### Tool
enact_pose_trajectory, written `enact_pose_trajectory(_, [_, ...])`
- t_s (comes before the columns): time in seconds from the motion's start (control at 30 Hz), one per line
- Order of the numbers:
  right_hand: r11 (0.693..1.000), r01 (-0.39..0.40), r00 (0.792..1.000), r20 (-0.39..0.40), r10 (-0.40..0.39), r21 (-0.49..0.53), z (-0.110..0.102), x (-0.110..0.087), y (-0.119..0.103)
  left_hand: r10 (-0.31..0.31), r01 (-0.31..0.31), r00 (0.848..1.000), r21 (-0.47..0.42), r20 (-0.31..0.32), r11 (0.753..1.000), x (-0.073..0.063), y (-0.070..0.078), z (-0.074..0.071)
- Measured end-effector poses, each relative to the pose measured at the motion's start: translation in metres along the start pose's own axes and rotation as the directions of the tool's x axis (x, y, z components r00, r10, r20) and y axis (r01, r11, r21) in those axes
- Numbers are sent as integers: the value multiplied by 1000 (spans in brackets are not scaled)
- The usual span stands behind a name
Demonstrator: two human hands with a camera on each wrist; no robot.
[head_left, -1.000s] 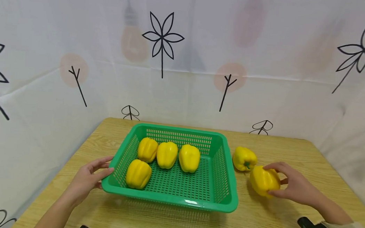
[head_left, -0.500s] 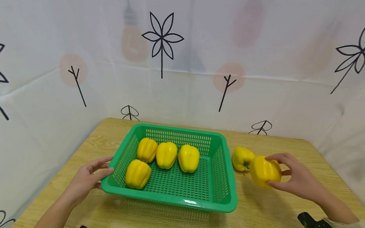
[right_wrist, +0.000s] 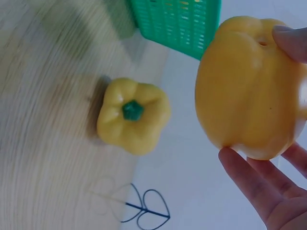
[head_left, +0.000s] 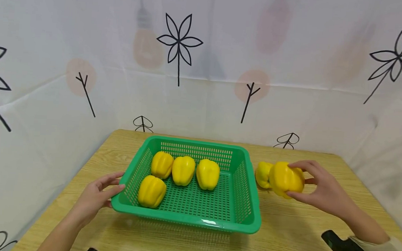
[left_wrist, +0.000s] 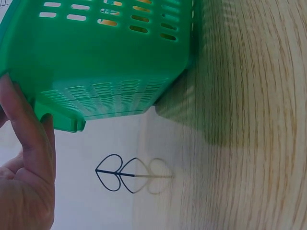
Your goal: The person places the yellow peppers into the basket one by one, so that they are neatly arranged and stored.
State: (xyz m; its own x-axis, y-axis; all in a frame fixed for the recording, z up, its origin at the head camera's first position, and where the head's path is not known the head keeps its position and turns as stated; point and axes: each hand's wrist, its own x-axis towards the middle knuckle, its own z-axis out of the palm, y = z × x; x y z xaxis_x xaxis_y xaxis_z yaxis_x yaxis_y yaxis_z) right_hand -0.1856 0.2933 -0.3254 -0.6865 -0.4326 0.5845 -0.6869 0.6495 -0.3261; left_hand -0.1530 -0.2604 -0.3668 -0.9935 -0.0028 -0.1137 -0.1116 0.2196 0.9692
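A green plastic basket [head_left: 188, 219] stands on the table with several yellow bell peppers in it, one of them a pepper [head_left: 152, 192] at the near left. My left hand [head_left: 96, 196] pinches the basket's left rim, thumb on top and fingers beneath; the left wrist view shows fingers [left_wrist: 29, 129] under the rim. To the right of the basket, my right hand [head_left: 325, 190] holds a yellow bell pepper [head_left: 286, 179] above the table, between thumb and fingers. Behind it another bell pepper [head_left: 263, 175] lies on the table, partly hidden in the head view. Its green stem shows in the right wrist view.
The wooden table [head_left: 221, 249] has its far edge against a pale cloth [head_left: 209, 110] printed with plant drawings. More cloth hangs at the left and right sides. Inside the basket, bare floor shows at the right and front.
My right hand has raised the bell pepper off the table and brought it slightly left, over the view of the pepper behind. The left hand and the basket stay put.
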Motion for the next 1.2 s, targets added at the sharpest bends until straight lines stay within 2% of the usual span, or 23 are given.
enact_pose_trajectory(0.37, [999, -43, 998, -46, 44, 17, 3, 17, -17, 0, 0, 1000, 5, 1, 1000, 1, -1, 0])
enact_pose_trajectory(1.0, [997, 13, 999, -36, -11, 72, 13, 53, -40, 8, -8, 1000, 1, 2, 1000, 0, 1, 0])
enact_pose_trajectory(1.2, [996, 7, 1000, -15, -6, 91, 21, 64, -49, 5, -5, 1000, 7, 0, 1000, 0, 0, 0])
